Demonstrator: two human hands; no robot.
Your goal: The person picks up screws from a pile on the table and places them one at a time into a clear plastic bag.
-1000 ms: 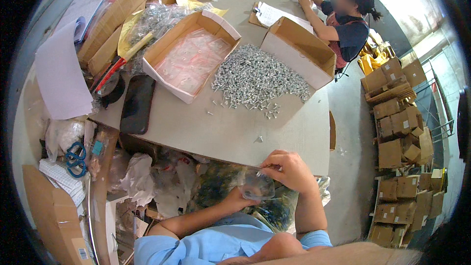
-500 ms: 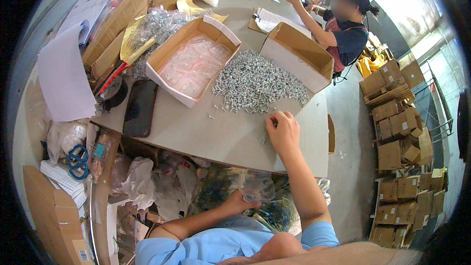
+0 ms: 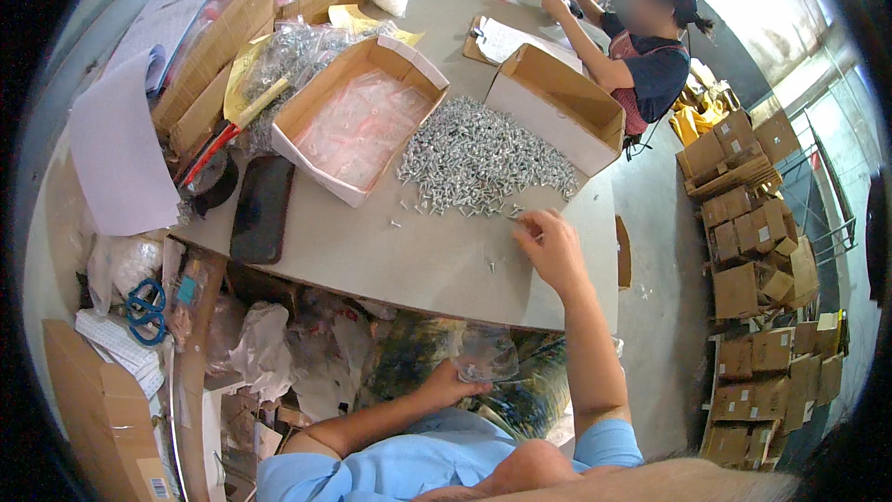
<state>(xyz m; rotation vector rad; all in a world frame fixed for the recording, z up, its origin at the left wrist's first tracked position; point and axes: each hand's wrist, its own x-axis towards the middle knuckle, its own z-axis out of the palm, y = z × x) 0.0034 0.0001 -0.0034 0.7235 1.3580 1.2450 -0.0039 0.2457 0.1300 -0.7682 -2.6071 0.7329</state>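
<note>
On the table lies a broad heap of small silver screws (image 3: 488, 158). At the heap's near right edge is my right hand (image 3: 555, 251), fingers curled and pinched together with what looks like a screw at their tips. A single loose screw (image 3: 491, 266) lies on the tabletop left of that hand. Low in front of my body, below the table edge, my left hand (image 3: 452, 385) grips a small clear plastic bag (image 3: 489, 358); its contents are hard to make out.
An open carton (image 3: 358, 125) of clear bags with red edging stands left of the heap. Behind the heap is another open box (image 3: 557, 102). A dark phone (image 3: 263, 209) lies at the left. Across the table a person (image 3: 641, 65) works. Stacked cartons (image 3: 743, 223) line the right.
My right hand has shifted slightly right and nearer, its fingers reaching toward the heap's edge. My left hand stays with the bag. The co-worker's raised hand and paper have come down.
</note>
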